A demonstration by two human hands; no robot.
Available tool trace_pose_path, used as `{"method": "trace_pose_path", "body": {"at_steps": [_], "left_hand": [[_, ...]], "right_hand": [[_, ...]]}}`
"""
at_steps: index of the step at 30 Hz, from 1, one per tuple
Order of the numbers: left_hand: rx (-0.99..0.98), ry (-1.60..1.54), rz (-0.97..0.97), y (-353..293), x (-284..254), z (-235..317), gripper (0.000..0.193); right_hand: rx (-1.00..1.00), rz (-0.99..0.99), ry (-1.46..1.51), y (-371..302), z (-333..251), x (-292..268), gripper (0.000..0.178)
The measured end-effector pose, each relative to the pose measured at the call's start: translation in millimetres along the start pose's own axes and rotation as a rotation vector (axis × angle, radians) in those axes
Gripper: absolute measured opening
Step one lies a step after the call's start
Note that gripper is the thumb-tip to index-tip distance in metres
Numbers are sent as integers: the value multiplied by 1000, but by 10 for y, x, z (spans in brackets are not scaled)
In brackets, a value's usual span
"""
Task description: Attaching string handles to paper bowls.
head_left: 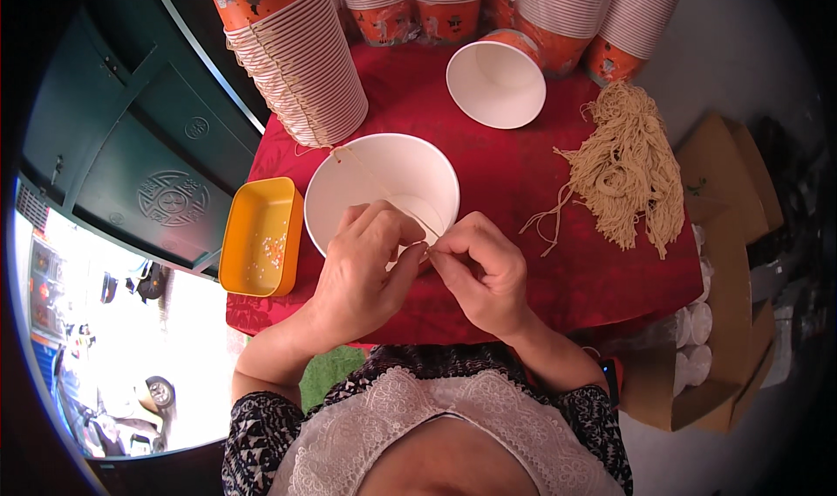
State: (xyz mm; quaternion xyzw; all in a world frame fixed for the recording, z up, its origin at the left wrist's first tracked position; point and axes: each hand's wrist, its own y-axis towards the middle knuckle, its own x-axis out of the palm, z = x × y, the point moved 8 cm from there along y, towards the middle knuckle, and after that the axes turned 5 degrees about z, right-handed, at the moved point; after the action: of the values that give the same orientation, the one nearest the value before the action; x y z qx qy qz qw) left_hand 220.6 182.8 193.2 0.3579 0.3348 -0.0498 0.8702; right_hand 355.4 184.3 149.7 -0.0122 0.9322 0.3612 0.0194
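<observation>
A large white paper bucket [423,166] stands in front of me, its open mouth facing up. From its far left rim a thin beige string [373,178] runs across the opening to the near right rim. There my left hand [370,265] pinches the string between thumb and fingers. Right beside it, my right hand [484,269] is also closed in a pinch on the string, fingertips almost touching the left ones. The near part of the bucket is hidden behind my hands.
A yellow tray [228,243] with small orange and white beads sits at left. Behind it rises a tall bucket stack [301,73]. A bundle of beige strings [632,169] lies at right. Another bucket [497,84] lies tilted at the back. Cardboard boxes [724,278] stand beyond the red table's [558,282] right edge.
</observation>
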Motion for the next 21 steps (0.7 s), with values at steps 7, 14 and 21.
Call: {"method": "trace_pose_path", "body": {"at_steps": [7, 14, 21], "left_hand": [[80, 27, 7, -8, -27, 58, 23], [132, 77, -9, -8, 7, 80, 22], [150, 65, -19, -12, -4, 89, 19]], "right_hand": [[173, 18, 115, -45, 148, 0, 5], [187, 30, 108, -53, 170, 13, 7], [181, 135, -11, -47, 232, -152, 8]]}}
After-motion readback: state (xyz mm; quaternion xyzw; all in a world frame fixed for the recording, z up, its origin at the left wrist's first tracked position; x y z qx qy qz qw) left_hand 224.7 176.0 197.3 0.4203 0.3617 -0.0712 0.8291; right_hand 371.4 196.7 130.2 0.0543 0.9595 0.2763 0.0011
